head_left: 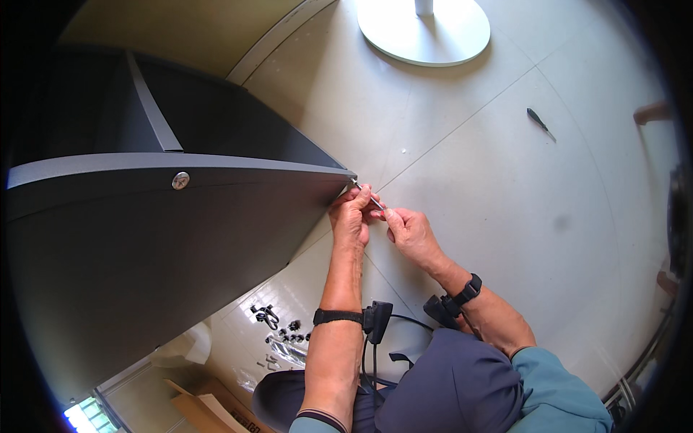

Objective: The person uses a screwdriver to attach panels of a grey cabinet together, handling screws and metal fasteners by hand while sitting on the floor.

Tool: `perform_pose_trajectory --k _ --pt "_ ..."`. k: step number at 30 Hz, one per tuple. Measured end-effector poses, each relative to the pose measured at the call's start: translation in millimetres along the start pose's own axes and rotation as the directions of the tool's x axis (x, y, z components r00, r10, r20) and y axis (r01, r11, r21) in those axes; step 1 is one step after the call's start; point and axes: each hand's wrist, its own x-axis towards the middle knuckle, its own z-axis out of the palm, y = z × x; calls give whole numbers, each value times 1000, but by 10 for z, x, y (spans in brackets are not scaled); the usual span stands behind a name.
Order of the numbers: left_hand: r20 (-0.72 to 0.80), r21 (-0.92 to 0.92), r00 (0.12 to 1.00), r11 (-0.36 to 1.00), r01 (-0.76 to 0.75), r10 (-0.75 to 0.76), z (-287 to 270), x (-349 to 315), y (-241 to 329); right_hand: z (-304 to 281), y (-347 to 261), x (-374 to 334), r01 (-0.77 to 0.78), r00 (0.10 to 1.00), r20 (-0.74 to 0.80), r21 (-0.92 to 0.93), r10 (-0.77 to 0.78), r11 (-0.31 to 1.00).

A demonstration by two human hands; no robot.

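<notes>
My slim screwdriver [376,203] sits mid-frame, tip at the corner of the dark grey cabinet [166,260] filling the left. My right hand [411,232] clamps its rear end; my left hand [351,214] pinches the shaft. Likely I'm screwing there; turning on calls for steady alignment.

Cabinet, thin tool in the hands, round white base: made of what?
Cabinet: probably laminated board, possibly painted metal; flat, matte dark surfaces, lighter edge strips.
Thin tool: shaft likely steel, from its slim grey look.
Round white base: smooth, perhaps painted metal; glare leaves it open.
</notes>
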Motion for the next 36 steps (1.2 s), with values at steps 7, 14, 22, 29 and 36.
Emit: perform_pose_trajectory --k 7,14,22,29,36 --pt "-94 -43 995 998 -41 37 -1 20 -13 156 -97 -92 422 816 -226 -394 -532 816" --pt "68 5 997 999 33 -33 -4 -29 13 16 -72 -14 152 983 -67 -206 -169 967" --pt "-13 41 1000 999 19 -18 -116 -62 119 -186 -1122 1287 189 982 -138 665 -129 723" --pt "-24 -18 1000 1000 1 -1 -17 -48 62 259 -821 1865 -261 953 300 752 38 605" --pt "-45 -26 999 1000 3 -4 34 -60 37 215 -844 1947 -198 964 266 775 -26 600"
